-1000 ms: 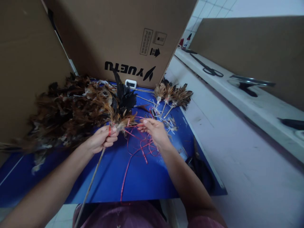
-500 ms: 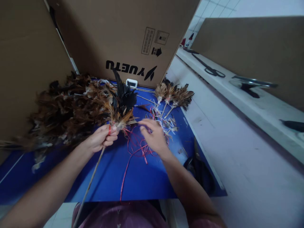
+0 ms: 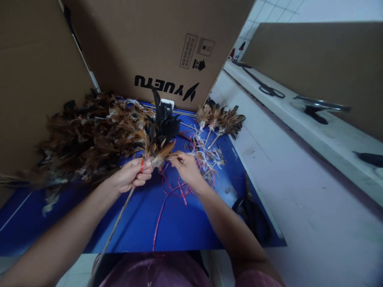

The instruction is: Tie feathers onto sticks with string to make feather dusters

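Observation:
My left hand point(image 3: 136, 175) is closed around a feather duster point(image 3: 164, 123), just below its brown and black feathers. A red band circles a finger of that hand. The thin wooden stick point(image 3: 118, 221) slants from the fist toward the lower left, past the table edge. On the duster's right side, my right hand point(image 3: 186, 167) pinches brownish feather ends between thumb and fingers; the exact grip is partly hidden. Pink-red string point(image 3: 160, 221) lies loosely beneath both hands and runs to the front edge.
Many brown feather bundles point(image 3: 89, 135) are heaped at left. Several small feather dusters point(image 3: 231, 121) and white scraps point(image 3: 214, 155) lie at right. A cardboard box point(image 3: 161, 44) stands behind the blue table point(image 3: 125, 235). Black-handled scissors point(image 3: 251, 215) rest near the right edge; other scissors point(image 3: 269, 91) lie on the ledge.
My right hand has moved slightly left, and its fingers have closed on feathers at the duster's side. The left hand and the duster have shifted slightly right.

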`<state>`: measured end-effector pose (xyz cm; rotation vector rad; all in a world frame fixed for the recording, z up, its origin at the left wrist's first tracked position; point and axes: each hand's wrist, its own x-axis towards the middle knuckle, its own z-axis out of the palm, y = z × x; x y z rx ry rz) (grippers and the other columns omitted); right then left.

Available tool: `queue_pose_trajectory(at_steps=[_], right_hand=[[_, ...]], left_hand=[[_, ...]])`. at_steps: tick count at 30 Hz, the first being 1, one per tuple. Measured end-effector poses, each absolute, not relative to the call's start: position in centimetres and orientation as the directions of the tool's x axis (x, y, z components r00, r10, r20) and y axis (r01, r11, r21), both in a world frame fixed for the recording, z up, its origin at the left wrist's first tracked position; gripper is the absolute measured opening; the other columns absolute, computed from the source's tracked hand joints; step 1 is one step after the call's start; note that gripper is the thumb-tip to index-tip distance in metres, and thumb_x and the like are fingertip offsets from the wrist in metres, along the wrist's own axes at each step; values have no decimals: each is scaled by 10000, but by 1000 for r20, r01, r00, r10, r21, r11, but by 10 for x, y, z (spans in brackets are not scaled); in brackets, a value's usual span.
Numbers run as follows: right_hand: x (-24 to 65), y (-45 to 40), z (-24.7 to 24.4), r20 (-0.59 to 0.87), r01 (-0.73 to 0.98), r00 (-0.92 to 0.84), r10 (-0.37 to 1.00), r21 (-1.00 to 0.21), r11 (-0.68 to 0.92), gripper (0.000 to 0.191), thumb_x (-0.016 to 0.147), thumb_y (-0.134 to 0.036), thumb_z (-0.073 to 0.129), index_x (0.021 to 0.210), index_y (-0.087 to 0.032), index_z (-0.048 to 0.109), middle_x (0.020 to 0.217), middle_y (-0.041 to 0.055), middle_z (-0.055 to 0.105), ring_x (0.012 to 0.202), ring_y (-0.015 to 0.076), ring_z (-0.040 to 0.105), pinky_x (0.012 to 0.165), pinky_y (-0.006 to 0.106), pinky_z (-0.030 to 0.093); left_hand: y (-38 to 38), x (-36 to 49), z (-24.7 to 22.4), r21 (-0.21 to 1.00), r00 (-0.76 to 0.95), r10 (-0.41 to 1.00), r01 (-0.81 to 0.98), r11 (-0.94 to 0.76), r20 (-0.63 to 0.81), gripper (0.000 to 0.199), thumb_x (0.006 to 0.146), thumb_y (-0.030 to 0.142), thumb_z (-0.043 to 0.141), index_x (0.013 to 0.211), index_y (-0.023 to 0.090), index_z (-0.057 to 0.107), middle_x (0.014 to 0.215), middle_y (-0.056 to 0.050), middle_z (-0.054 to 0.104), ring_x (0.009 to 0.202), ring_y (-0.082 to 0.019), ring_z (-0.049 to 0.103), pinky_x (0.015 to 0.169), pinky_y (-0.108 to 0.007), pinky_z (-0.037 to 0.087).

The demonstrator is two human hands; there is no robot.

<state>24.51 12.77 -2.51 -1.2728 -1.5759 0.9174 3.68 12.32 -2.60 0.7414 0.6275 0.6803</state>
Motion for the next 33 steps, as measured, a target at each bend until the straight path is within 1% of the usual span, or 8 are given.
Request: queue_pose_trajectory(at_steps=[7,12,16,21,26,29,31,33], right_hand=[[253,142,-42,207,327,-103,973,-917,230,109,738,-167,536,729,-182,643,708,7,670,669,152,589,670,268,434],[266,145,-46,191,413,-174,966,-876,248,153,800,-240,536,805,-177,676,673,-6,629,612,129,521,619,255,393],[274,138,-39,114,392,-244,963,-897,205,197,803,-326,575,806,-159,679,617,-15,573,555,106,458,564,244,357],[289,128,-24,15,391,-291,957,-911,133,245,785,-385,612,773,-150,679,622,-8,575,551,97,454,546,237,356],[304,130,-22,6,449,-324,946,-879,159,231,795,-373,610,774,-162,700,624,-1,609,562,115,496,561,253,384],[302,127,-24,64,504,-399,915,-818,277,180,817,-304,592,758,-180,707,684,16,652,642,146,561,658,297,433],[293,121,-23,172,551,-404,899,-738,389,125,808,-238,600,801,-191,716,818,46,685,811,187,600,809,359,439],[280,112,-19,308,597,-319,896,-669,442,164,813,-179,577,900,-204,713,976,70,681,981,212,577,927,401,396]], left_hand=[[119,37,-23,757,647,714,-317,572,-268,345,803,293,666,681,171,367,597,85,270,420,2,188,313,-66,181],[119,38,-22,756,628,729,-331,565,-270,347,799,286,671,678,171,366,599,83,284,418,3,195,314,-65,184],[121,36,-21,756,616,740,-339,560,-271,357,792,291,677,664,168,367,599,81,287,410,5,196,306,-64,170],[124,30,-21,752,592,761,-366,547,-265,337,807,268,657,670,170,366,599,82,287,401,4,204,301,-65,192],[124,29,-19,748,590,762,-372,549,-266,334,805,260,659,662,167,371,592,86,276,396,4,203,297,-66,199],[124,31,-18,758,594,762,-364,541,-258,332,810,259,653,660,168,370,591,84,280,394,4,200,299,-68,197],[124,32,-19,763,595,761,-356,540,-260,338,814,262,648,659,170,362,590,83,281,395,4,201,301,-68,195],[124,33,-20,766,590,762,-351,540,-267,336,816,260,646,665,173,359,592,83,281,396,3,205,304,-69,191]])
